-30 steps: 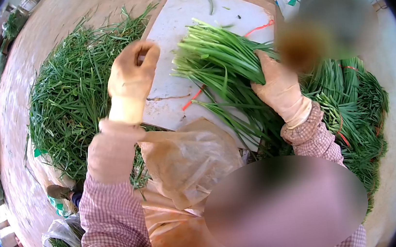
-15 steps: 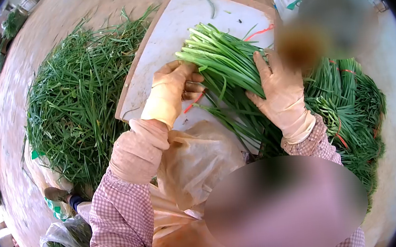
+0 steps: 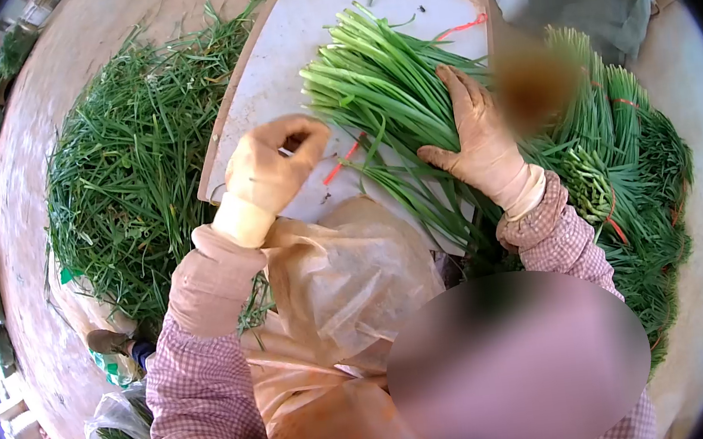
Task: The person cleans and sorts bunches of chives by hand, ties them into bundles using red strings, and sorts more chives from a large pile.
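Greens (image 3: 392, 85) lie on the right half of the board (image 3: 266, 82), their long axis slanting from pale ends at the upper left down to leaves that run off towards the lower right corner. Our right hand (image 3: 483, 137) is the nearer: it rests on the leaves from the right, palm down, fingers pointing towards the far edge, thumb spread apart from them, laid over the greens rather than closed round them. From our left hand (image 3: 280, 162) they lie to the right and a little farther up. That hand hangs over the board's left part, back upward, thumb and forefinger drawn together in a ring; whether a thin leaf is caught there we cannot tell. Just beside it is a red tie (image 3: 343, 161), with a second tie (image 3: 461, 27) by the right edge. Beyond the left edge we see a loose pile (image 3: 146, 165); beyond the right, tied bundles (image 3: 622, 162)
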Tool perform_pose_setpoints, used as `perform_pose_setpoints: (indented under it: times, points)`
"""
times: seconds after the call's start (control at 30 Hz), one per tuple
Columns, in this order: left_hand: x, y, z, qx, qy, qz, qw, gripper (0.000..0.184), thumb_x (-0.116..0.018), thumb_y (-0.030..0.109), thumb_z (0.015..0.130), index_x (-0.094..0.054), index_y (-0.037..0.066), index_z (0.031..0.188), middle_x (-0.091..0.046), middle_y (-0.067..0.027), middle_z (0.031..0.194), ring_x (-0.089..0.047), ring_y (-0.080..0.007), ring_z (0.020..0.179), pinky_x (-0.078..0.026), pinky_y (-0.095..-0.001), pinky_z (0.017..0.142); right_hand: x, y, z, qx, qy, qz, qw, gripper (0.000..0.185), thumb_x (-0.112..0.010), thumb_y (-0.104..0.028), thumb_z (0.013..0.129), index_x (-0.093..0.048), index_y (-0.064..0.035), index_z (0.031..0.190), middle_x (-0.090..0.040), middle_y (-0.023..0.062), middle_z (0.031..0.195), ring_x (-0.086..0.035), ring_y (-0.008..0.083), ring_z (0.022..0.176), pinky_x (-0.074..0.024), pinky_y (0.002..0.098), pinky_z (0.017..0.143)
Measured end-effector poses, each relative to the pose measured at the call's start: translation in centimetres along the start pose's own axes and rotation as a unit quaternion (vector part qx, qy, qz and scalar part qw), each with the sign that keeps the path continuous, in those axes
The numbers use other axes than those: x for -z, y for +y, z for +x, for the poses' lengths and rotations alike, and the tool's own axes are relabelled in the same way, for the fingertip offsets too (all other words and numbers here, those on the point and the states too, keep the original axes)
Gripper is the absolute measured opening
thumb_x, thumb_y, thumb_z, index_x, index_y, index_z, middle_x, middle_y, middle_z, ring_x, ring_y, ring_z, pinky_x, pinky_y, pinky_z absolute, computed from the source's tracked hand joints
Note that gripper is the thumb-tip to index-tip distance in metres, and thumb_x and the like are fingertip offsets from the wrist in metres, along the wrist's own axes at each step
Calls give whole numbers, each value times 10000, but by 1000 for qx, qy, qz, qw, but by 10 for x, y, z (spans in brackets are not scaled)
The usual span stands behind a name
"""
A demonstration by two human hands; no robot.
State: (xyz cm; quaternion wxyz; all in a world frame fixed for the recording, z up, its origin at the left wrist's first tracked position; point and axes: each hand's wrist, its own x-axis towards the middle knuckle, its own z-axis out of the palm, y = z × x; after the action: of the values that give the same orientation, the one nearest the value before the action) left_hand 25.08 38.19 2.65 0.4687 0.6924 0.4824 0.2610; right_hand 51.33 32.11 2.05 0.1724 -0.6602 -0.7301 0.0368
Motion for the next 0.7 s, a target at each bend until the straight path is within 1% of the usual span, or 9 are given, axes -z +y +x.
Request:
perform_pose_setpoints:
  times: [0.07,0.1,0.17,0.2,0.33,0.43,0.53,0.63,0.7]
  points:
    - [4,-8,-2,-232,-59,135,961,190,-627,134,807,-680,95,986,-651,-52,913,-619,-190,816,-507,-307,698,1,2,1,3,2,17,1000,977,-794,-326,631,-274,-61,1415,-382,195,1370,-383,382,1245,-290,464,1068]
    - [2,-9,-1,-229,-59,134,962,190,-627,134,807,-680,95,986,-651,-52,913,-619,-190,816,-507,-307,698,1,3,2,4,-2,17,1000,977,-794,-326,631,-274,-61,1415,-382,195,1370,-383,382,1245,-290,464,1068]
    - [-8,-7,3,-298,-65,307,902,161,-636,125,781,-690,91,929,-616,-73,941,-582,-263,924,-491,-373,782,3,6,3,12,0,46,999,957,-791,-316,633,-291,-62,1408,-389,200,1369,-388,389,1240,-298,458,1066]
    - [-12,-5,5,-278,-73,318,903,139,-648,142,774,-688,92,898,-597,-75,922,-557,-298,956,-465,-414,831,2,8,4,15,2,57,998,947,-787,-324,635,-300,-66,1405,-393,202,1368,-390,390,1239,-303,451,1065]
    - [-15,-7,16,-272,-111,351,889,134,-646,144,780,-676,94,900,-600,-74,928,-560,-297,952,-465,-413,814,1,13,5,18,3,56,998,955,-785,-339,635,-294,-76,1411,-391,202,1369,-388,390,1241,-304,452,1062]
    - [-10,-5,20,-322,-55,334,884,114,-642,146,785,-671,93,882,-610,-82,892,-581,-299,896,-480,-415,766,2,15,6,18,-10,64,998,948,-774,-340,648,-285,-84,1418,-391,207,1368,-385,390,1246,-298,461,1063]
    - [1,10,29,-247,64,329,909,113,-648,140,786,-658,63,870,-636,-125,830,-614,-326,796,-493,-411,718,9,13,6,25,-26,47,998,963,-768,-349,659,-261,-70,1429,-388,216,1370,-383,396,1253,-289,472,1065]
    - [0,8,39,-204,73,347,912,142,-648,131,785,-651,53,904,-644,-146,878,-610,-346,838,-492,-415,727,16,7,1,50,-57,6,997,989,-734,-462,696,-235,-31,1433,-373,236,1382,-375,410,1262,-274,483,1069]
    - [-4,6,42,-187,86,307,929,160,-574,82,770,-677,82,893,-660,-154,879,-626,-339,859,-496,-430,764,17,3,-1,38,-53,23,998,1057,-679,-601,703,-214,9,1431,-350,253,1398,-360,432,1271,-269,486,1070]
